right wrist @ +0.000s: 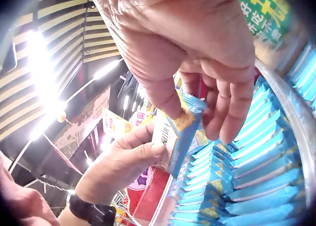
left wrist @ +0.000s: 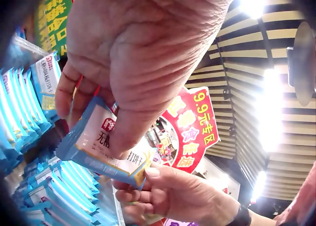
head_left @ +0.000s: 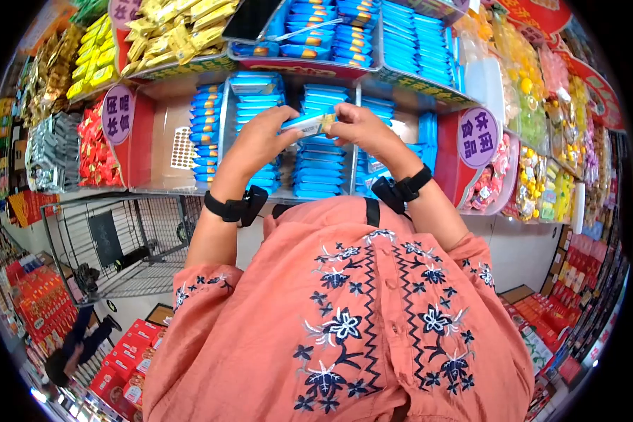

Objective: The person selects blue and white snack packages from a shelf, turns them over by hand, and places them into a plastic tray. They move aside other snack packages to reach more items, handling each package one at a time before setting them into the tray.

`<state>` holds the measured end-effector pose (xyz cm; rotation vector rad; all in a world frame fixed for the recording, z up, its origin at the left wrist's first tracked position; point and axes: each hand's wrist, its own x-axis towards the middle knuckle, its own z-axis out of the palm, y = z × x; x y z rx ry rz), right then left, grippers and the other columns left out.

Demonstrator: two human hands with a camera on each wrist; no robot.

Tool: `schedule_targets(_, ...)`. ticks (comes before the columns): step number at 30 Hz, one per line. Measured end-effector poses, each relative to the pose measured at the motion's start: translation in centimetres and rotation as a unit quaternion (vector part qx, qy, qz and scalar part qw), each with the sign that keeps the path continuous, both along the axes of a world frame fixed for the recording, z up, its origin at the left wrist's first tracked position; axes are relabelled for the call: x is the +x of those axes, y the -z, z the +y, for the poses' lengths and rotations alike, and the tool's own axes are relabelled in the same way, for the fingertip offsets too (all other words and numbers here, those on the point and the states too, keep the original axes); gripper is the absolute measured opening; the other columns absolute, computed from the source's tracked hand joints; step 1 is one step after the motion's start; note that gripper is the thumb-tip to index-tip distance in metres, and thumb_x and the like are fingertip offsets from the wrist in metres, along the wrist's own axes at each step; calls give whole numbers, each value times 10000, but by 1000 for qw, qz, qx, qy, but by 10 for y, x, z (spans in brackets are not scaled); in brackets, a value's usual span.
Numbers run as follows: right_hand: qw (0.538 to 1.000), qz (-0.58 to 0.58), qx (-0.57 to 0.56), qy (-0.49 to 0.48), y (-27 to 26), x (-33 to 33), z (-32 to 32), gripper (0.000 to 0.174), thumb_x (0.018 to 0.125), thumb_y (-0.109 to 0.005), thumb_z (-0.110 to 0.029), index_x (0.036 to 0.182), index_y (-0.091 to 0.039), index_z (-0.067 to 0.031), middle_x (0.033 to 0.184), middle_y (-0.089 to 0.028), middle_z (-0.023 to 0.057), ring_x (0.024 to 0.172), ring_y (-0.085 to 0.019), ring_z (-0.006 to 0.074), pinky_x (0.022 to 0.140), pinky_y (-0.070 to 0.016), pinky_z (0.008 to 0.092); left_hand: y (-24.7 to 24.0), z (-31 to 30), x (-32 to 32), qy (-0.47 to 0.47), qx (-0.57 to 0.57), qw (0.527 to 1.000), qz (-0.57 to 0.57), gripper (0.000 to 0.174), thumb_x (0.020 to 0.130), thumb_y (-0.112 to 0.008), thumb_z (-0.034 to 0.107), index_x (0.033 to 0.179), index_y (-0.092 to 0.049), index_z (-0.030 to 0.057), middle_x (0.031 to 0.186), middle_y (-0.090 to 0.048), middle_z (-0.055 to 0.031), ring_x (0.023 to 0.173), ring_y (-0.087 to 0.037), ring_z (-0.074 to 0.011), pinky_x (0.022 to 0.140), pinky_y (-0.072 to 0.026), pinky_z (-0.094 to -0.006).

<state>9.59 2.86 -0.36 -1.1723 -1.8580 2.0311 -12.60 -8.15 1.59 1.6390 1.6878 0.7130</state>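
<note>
A blue and white cracker packet (head_left: 308,127) is held level between both hands over the shelf bins. My left hand (head_left: 264,133) pinches one end, its thumb lying across the white printed face of the packet (left wrist: 101,132) in the left wrist view. At the other end, my right hand (head_left: 369,131) grips the corner between thumb and fingers; the right wrist view shows that thumb over the cracker picture on the packet (right wrist: 185,130). Under the hands stand rows of similar blue packets (head_left: 319,169), stacked on edge. The fingers hide parts of the packet's ends.
Clear dividers split the bins, with more blue packets (head_left: 205,133) at the left. Yellow packets (head_left: 183,35) and a dark phone-like slab (head_left: 255,20) lie higher up. A wire shopping cart (head_left: 123,243) stands left of me, and red boxes (head_left: 126,362) are stacked behind it.
</note>
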Motion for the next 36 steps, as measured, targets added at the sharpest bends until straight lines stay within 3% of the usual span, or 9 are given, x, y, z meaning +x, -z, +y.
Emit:
schedule_targets(3, 996, 28, 87, -3, 9, 3, -3, 352, 877, -719, -243, 1156, -610, -59, 825, -565, -18, 717, -501, 58, 579, -397, 243, 0, 6, 11, 23, -4, 1000, -10, 324, 890, -712, 220, 1136, -635, 24, 1047, -668, -146, 929, -650, -279, 788, -503, -360)
schedule_targets(5, 995, 40, 86, 2, 6, 7, -2, 359, 869, -719, -230, 1178, -610, -86, 830, -579, -11, 722, -526, 71, 594, -414, 248, 1, 10, 21, 29, 3, 1000, 2, 308, 894, -712, 226, 1115, -638, 26, 1026, -670, -146, 880, -652, -267, 733, -505, -353)
schedule_targets(9, 999, 14, 40, 19, -1, 28, 4, 329, 875, -721, -226, 1154, -613, -88, 854, -612, 4, 745, -566, 79, 621, -454, 240, -1, 23, 43, 42, -36, 998, -24, 331, 883, -698, 259, 1108, -633, 25, 990, -655, -174, 896, -645, -351, 758, -493, -411)
schedule_targets(12, 997, 36, -25, 59, 2, 49, 6, 309, 886, -724, -225, 1140, -613, -89, 880, -642, 17, 766, -594, 81, 652, -496, 237, 7, 31, 52, 72, -21, 996, -39, 299, 905, -705, 222, 1108, -633, 15, 984, -660, -127, 836, -633, -219, 706, -486, -327)
schedule_targets(19, 981, 63, 26, 182, -5, 105, 31, 321, 938, -662, -204, 1199, -585, -33, 1033, -658, 58, 946, -659, 130, 800, -573, 292, 13, 55, 63, 49, 53, 994, -85, 313, 935, -683, 182, 1173, -602, -4, 1075, -640, -111, 963, -609, -190, 824, -508, -322)
schedule_targets(23, 946, 123, -15, 298, 39, 134, 55, 342, 916, -662, -174, 1221, -598, -33, 1102, -647, 79, 1001, -639, 166, 845, -554, 308, 13, 56, 59, 33, 29, 995, -90, 300, 942, -674, 176, 1171, -602, -5, 1060, -642, -101, 968, -618, -185, 834, -509, -313)
schedule_targets(29, 943, 122, -15, 309, 64, 121, 71, 381, 906, -659, -177, 1262, -597, -55, 1123, -637, 68, 994, -623, 166, 910, -506, 307, 20, 40, 54, 3, 9, 996, -89, 288, 921, -683, 165, 1142, -612, -5, 1041, -637, -142, 940, -638, -228, 768, -520, -321)
schedule_targets(32, 957, 73, 12, 281, 74, 111, 77, 377, 923, -652, -174, 1273, -597, -46, 1139, -628, 54, 1020, -594, 148, 882, -495, 293, 21, 33, 50, -16, -4, 996, -87, 288, 924, -681, 166, 1143, -613, -7, 1044, -638, -144, 939, -638, -221, 777, -522, -319)
schedule_targets(36, 955, -1, 156, 251, 110, 110, 82, 337, 881, -667, -135, 1209, -652, -58, 992, -631, 32, 865, -575, 131, 762, -488, 281, 20, 26, 46, -34, -8, 997, -74, 286, 925, -680, 165, 1144, -613, -6, 1048, -637, -139, 928, -636, -215, 794, -524, -316)
